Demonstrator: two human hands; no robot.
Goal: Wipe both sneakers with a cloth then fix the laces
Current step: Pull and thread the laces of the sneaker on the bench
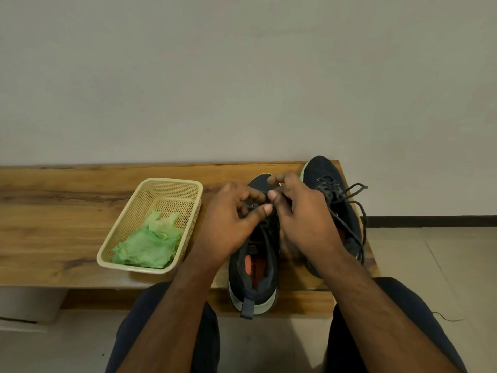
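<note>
Both hands, left (231, 224) and right (301, 216), pinched the laces (265, 230) of the near sneaker (252, 278) at the worktop (53, 211) edge. Second sneaker (330, 184) stood just right (laces loose). Green cloth (150, 243) lay in the basket (121, 224), left.

Wooden bench (67, 211) runs across the view against the wall, grain showing along the top. On it at nine o'clock sits a cream perforated basket (126, 224), a crumpled green cloth (149, 243) inside. Dead centre, a dark sneaker (252, 275) stands heel toward the viewer, hanging over the front edge. At three o'clock a second sneaker (328, 179) rests near the bench's right end, its laces (355, 203) loose, possibly trailing off the edge
</note>
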